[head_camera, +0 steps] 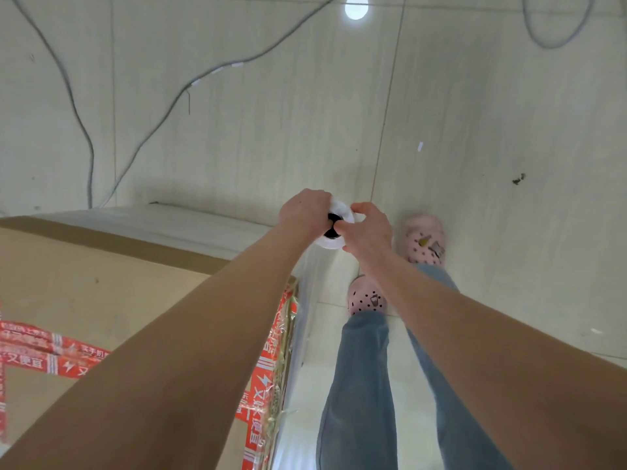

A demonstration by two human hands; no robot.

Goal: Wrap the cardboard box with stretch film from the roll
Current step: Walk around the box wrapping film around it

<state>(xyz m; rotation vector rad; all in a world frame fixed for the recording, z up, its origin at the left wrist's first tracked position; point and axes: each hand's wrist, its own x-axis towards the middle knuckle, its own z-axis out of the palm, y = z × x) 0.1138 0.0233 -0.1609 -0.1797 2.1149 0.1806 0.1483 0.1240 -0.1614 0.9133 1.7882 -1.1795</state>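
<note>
— Well, start at the grips: what do they have?

— Both are on the roll (334, 245), from what I get on my feed. I look straight down its end, so I see a white ring around a dark core. The left grip (307, 212) curls over the ring's left and far side. The right grip (369, 230) closes on the right side, its thumb (339, 226) laid across the core hole. Each holds the roll tight; neither is wide.

— And where is the roll against the box?

— It is up in the air, just off the far right corner of the cardboard box (101, 283), which fills my lower left. Stretch film (307, 300) runs from the roll as a clear sheet down the box's right side. It lies wrinkled over the red printed tape (268, 368) along that edge. More of that tape crosses the box top, and a plain brown strip (118, 240) runs along the far edge.

— Anything beyond that?

— Below the forearms I see jeans (359, 385) and two pink clogs (424, 239) on the pale floor (475, 130), close beside the box. Grey cables (163, 110) trail over the floor farther out, and a round bright spot (356, 6) shines near the top.
</note>
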